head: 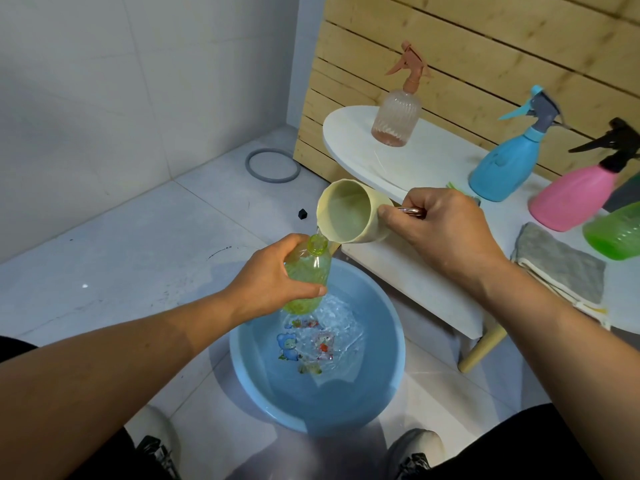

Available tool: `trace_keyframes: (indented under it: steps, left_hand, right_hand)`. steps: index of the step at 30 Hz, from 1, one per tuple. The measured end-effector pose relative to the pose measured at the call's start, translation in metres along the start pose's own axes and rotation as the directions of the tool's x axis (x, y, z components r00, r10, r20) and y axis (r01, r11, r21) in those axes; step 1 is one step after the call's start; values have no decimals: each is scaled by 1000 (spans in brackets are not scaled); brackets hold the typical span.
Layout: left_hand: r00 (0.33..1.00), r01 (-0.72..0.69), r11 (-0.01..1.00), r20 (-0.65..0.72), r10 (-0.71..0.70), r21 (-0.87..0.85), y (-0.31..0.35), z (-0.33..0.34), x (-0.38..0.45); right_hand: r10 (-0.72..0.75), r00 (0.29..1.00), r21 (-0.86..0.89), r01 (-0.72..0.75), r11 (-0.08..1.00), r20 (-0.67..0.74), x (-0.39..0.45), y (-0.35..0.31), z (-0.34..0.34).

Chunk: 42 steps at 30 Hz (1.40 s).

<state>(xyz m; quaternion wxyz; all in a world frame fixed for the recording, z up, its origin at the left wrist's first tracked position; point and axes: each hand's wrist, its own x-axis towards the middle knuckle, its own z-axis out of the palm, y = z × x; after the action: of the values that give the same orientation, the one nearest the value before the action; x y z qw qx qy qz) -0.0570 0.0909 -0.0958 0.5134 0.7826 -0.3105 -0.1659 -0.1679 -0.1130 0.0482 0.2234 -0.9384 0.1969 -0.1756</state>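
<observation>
My left hand (273,278) grips a clear yellow-green bottle (308,271) with its cap off, held upright over a blue basin (388,386). My right hand (446,230) holds a cream cup (346,216) by its handle, tipped on its side toward the bottle. A thin stream of water runs from the cup's lip into the bottle's open neck. The basin stands on the floor between my feet and holds rippling water over cartoon prints on its bottom.
A white low table (433,278) on wooden legs stands to the right with a peach spray bottle (398,112), a blue one (509,161), a pink one (578,199), a green bottle (620,233) and a grey cloth (561,268). A grey ring (272,165) lies by the wall.
</observation>
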Motion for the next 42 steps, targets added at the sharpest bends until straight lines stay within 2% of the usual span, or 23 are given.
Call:
trace_keyframes:
  steps: [42]
  left_hand:
    - [1000,-3,1000,4,3,-5,-1,2,-1]
  right_hand:
    - [-162,986,-169,152,974,-46,-8,-6,1]
